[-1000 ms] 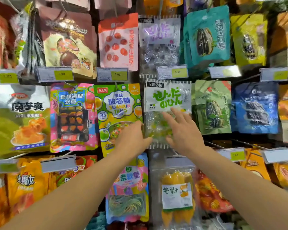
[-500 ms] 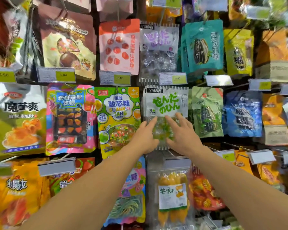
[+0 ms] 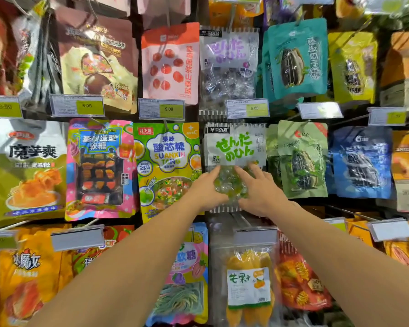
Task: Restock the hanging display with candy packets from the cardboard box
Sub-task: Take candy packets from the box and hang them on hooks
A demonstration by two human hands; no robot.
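Note:
A clear candy packet [image 3: 234, 147] with a white label and green lettering hangs on a hook in the middle row of the display. Green and clear wrapped candies show through its lower half. My left hand [image 3: 204, 191] lies against the packet's lower left side, fingers stretched up over the candies. My right hand [image 3: 261, 192] presses flat on the lower right side with its fingers spread. Both hands touch the packet and neither curls round it. The cardboard box is out of view.
Packets crowd every side: a yellow-green sour candy bag [image 3: 167, 168] to the left, a green seed bag [image 3: 301, 161] to the right, a similar purple-lettered packet [image 3: 228, 67] above, a mango packet [image 3: 248, 286] below. Price tag holders [image 3: 255, 234] jut out on hook ends.
My left hand slid right from the yellow-green bag onto the clear candy packet. My right hand shifted slightly along the packet's lower right. The camera came closer to the display.

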